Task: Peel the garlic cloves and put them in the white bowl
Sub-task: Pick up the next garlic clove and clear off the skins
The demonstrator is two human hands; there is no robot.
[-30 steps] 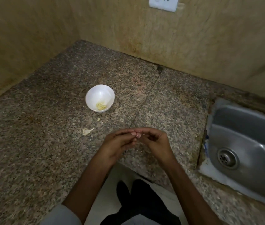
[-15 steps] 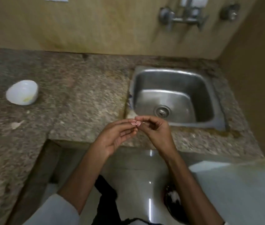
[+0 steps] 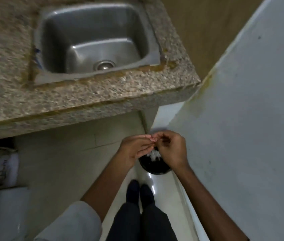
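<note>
Both hands, left hand [image 3: 134,150] and right hand [image 3: 170,147], meet fingertip to fingertip over the black bin [image 3: 153,166], pinching something tiny (likely garlic skin), so scraps fall in.

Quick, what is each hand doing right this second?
Left hand: fingertips pinched against the right hand's, on something too small to identify.
Right hand: fingers curled, pinching the same tiny thing above a dark bin.
</note>
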